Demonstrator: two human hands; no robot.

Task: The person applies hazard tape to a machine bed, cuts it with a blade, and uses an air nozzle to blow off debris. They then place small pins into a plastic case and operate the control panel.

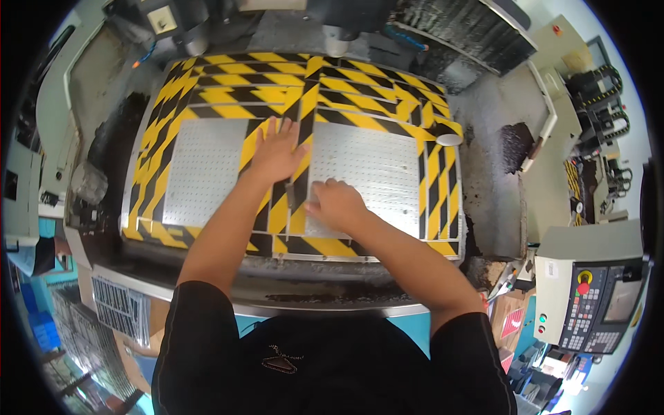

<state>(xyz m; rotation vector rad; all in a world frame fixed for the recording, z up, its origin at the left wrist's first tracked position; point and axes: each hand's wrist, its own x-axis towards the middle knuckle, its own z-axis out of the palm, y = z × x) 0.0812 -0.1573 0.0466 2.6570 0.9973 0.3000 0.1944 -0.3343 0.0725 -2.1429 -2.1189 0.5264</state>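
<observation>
The left hand (277,153) is pressed flat, fingers spread, on the striped tape (280,207) between two perforated plates (207,173). A small dark tool (290,196) is pinched by the right hand (337,205). A slip could likely tear the tape or nick a finger.

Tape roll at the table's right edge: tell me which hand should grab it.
Probably the right hand: it sits nearer the tape roll, while the left hand lies flat on the striped centre strip, farther away.
</observation>
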